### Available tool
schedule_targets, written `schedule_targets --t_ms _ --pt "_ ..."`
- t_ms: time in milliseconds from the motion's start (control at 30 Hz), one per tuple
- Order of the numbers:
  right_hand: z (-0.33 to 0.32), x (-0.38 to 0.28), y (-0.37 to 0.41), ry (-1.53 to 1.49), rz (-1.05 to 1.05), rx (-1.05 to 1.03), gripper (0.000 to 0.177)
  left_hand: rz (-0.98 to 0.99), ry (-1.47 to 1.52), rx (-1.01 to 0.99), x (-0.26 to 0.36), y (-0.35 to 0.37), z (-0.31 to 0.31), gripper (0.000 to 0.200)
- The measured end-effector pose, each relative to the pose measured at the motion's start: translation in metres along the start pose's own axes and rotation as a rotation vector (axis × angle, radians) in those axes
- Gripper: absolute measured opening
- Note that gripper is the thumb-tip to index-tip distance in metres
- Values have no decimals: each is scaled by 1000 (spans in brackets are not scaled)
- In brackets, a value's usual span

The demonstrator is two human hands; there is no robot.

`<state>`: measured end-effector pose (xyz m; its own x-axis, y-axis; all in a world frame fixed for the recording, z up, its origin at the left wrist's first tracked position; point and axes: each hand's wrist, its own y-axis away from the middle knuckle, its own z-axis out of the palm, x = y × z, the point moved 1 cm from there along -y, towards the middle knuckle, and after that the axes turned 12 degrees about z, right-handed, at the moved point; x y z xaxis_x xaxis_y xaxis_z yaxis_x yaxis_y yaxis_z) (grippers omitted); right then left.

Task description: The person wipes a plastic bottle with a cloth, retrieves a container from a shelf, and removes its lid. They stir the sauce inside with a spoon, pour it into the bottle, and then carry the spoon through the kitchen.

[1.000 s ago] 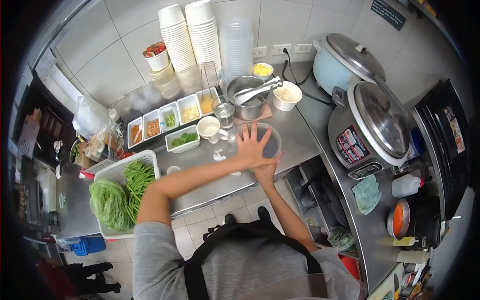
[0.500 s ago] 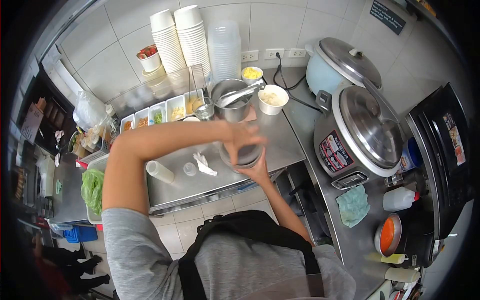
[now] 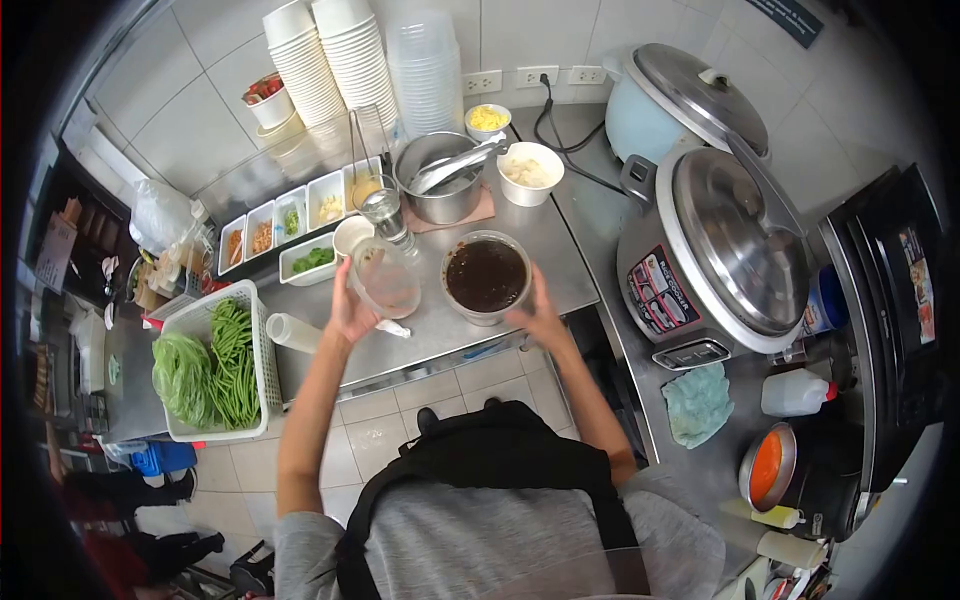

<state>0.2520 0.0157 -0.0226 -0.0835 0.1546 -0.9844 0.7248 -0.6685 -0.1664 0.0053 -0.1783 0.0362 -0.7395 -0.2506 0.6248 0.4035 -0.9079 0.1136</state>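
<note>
A round tub of dark brown sauce (image 3: 487,274) stands uncovered near the front edge of the steel counter (image 3: 440,345). My right hand (image 3: 538,312) is at its right side, fingers along the wall; whether they grip it is blurred. In my left hand (image 3: 353,308) is a clear round lid (image 3: 386,278), held tilted by its left edge, to the left of the tub. Behind the lid are a small white cup (image 3: 352,237) and a glass (image 3: 388,215). A steel pot (image 3: 440,205) with tongs across it stands behind the tub.
Ingredient trays (image 3: 308,262) line the back left, beside a white basket (image 3: 268,370) of green beans. Bowl stacks (image 3: 300,70) stand against the wall. At the right are a rice cooker (image 3: 660,290), a green cloth (image 3: 698,405) and an orange sauce bowl (image 3: 768,468).
The lid has come off the tub and moved left with my left hand, uncovering the dark sauce. My right hand stays beside the tub. The view has shifted, revealing the basket.
</note>
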Motion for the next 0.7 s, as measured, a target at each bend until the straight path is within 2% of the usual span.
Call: schedule_targets --t_ms 100,200,300,400,500,600,700 --pt "-26 -14 -4 -135 582 63 59 60 75 60 -22 9 -17 76" --pt "-14 -44 -9 -440 874 -38 30 69 95 73 -28 3 -30 74" --pt "-19 -39 -18 -656 851 -161 14 89 80 95 -32 -8 -39 74" --pt "-18 -47 -16 -616 820 -122 17 60 13 225 -44 -26 -41 66" --pt "-22 -53 -10 -599 754 -88 15 225 -247 353 -66 -52 -53 52" --pt "-33 -53 -9 -565 693 -30 16 228 -813 521 -72 -67 -55 42" --pt "-42 -63 -7 -580 676 31 17 533 -1154 419 -82 -77 -61 42"
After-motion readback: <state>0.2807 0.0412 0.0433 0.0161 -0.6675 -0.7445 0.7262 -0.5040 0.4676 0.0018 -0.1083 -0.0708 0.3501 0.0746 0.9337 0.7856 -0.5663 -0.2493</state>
